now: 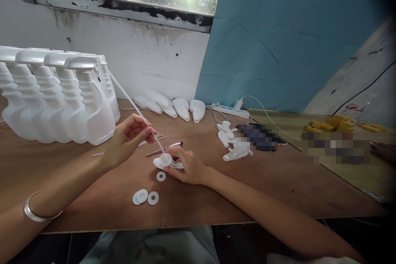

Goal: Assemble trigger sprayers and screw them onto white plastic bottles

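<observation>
Pinched in the fingers of my left hand (136, 131) is a long thin white dip tube (125, 94). Its lower end meets the round opening of a white trigger spray head (166, 159); how deep it sits inside I cannot tell. My right hand (188, 166) grips that spray head from the side, with the opening turned up. Just below it on the table lies a white ring washer (161, 176). Several more washers (153, 198) lie nearer the front edge. Behind the spray head rest a pen-like metal tool (163, 149) and a few short white tubes (144, 142).
White spray bottles (99, 111) with heads on stand in rows at left. Several white shrouds (197, 110) lie by the wall. Loose spray heads (236, 148), a phone (258, 136) and a power strip (230, 110) are at right. Yellow pieces (331, 124) and another person's hand (383, 149) are farther right.
</observation>
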A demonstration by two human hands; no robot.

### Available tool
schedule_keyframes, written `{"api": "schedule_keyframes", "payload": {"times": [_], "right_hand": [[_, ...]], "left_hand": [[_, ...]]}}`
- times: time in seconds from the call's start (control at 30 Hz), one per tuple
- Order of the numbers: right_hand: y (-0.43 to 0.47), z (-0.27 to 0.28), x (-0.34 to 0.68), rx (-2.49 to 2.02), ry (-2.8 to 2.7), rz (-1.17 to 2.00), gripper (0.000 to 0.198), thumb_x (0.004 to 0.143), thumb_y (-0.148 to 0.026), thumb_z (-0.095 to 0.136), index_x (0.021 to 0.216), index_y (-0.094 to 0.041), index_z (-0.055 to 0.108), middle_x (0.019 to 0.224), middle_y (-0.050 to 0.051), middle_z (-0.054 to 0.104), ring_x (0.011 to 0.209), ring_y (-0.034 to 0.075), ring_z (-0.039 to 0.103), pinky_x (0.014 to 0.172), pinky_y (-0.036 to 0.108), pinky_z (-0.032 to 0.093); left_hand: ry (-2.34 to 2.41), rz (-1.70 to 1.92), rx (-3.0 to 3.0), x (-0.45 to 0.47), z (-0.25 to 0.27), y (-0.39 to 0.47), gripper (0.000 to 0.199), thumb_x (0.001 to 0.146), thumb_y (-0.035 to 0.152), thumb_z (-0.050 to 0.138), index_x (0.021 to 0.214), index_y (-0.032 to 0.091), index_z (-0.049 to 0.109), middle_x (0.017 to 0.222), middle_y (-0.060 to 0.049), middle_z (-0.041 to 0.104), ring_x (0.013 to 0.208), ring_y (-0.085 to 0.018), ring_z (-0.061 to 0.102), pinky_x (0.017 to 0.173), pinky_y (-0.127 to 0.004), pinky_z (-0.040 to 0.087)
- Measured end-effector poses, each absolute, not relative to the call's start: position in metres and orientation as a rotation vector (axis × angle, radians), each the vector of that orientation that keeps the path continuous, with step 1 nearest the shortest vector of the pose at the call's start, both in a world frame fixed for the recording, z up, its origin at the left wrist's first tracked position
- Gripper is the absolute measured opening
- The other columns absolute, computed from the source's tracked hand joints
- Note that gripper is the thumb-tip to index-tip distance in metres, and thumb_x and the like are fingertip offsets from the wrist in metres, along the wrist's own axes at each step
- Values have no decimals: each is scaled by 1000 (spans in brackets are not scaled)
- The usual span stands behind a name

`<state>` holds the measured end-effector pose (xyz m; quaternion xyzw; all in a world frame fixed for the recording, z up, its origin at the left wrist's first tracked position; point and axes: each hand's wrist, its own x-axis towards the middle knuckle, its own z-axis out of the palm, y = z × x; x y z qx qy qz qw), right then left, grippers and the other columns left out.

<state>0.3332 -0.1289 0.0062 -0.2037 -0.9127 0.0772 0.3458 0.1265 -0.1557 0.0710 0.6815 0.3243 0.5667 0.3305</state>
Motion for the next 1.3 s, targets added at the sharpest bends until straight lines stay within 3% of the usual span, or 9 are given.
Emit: {"api": "schedule_keyframes", "payload": {"times": [0.7,1.07,1.3], "right_hand": [[-130,11,332,-511,-2397,156,25,84,-38,49,99,-17,48,71,2,58,60,13,55,58,23,44],[-128,5,333,-566,-2344,248,37,81,-39,53,110,-16,43,83,4,60,63,12,59,58,23,46],[-128,5,332,-551,-2334,282,34,81,-37,53,107,-18,42,81,3,60,64,13,59,59,23,47]], "left_hand": [[766,1382,1911,136,60,-163,11,78,19,59,81,16,49,80,-1,54,74,-12,58,68,-27,51],[804,1335,1830,138,54,-159,18,76,20,62,82,16,45,78,0,59,70,-12,59,65,-26,52],[823,1268,1863,141,47,-158,16,76,22,62,81,15,49,76,0,58,70,-12,58,66,-27,50]]}}
